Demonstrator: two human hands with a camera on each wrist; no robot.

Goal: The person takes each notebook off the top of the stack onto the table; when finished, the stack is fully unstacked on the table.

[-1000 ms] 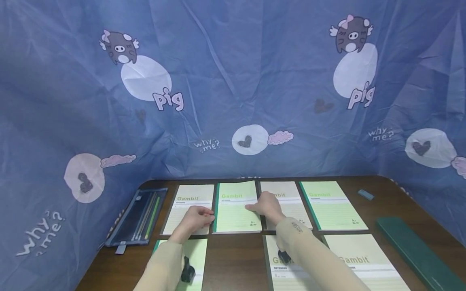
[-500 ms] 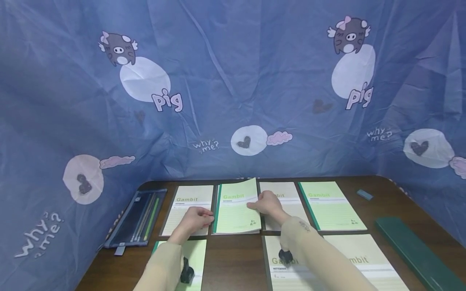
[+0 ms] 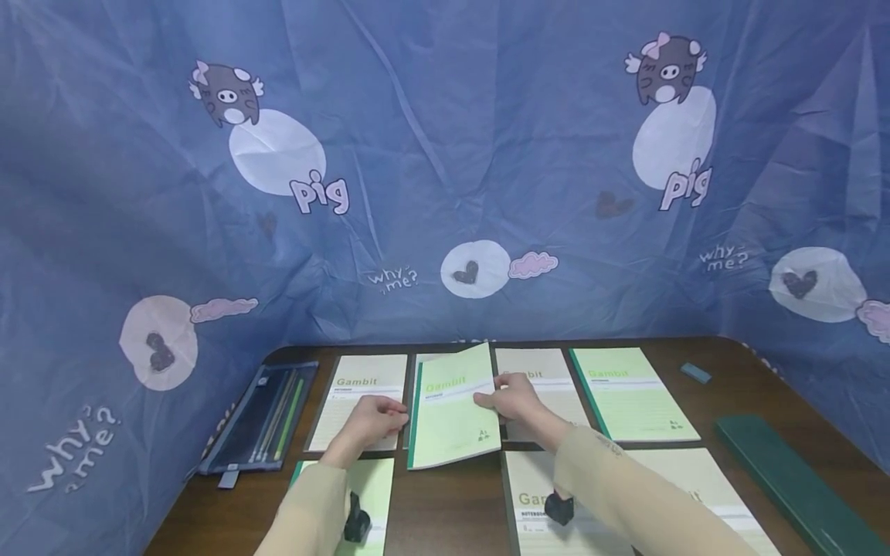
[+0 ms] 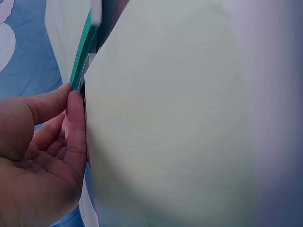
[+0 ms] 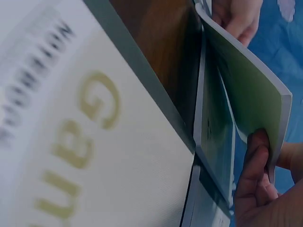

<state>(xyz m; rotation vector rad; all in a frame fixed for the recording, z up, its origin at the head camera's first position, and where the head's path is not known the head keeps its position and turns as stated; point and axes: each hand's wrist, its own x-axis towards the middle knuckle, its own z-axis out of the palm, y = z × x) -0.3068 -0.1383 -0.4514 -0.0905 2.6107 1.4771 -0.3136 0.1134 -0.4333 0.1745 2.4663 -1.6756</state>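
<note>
A light green notebook [image 3: 452,417] with a teal spine is raised and tilted at the middle of the back row. My right hand [image 3: 513,398] pinches its right edge, thumb on the cover and fingers underneath, as the right wrist view shows. At the spine, my left hand [image 3: 378,421] has thumb and index fingertips close together, right at the teal strip [image 4: 80,56] in the left wrist view. I cannot tell whether they pinch it. Underneath lies another notebook [image 5: 215,123], mostly covered; its pale top edge shows in the head view.
Back-row neighbours are a white notebook [image 3: 354,394] left, another white one [image 3: 556,386] and a green one [image 3: 636,394] right. More notebooks lie in front. A blue pencil pouch [image 3: 260,417] is far left; a dark green case [image 3: 786,479] and small blue eraser-like block [image 3: 695,373] are right.
My right hand has lifted the green notebook off the one below and drawn it slightly toward me, tilting it. The lower notebook's top edge has come into view. My left hand stays in place.
</note>
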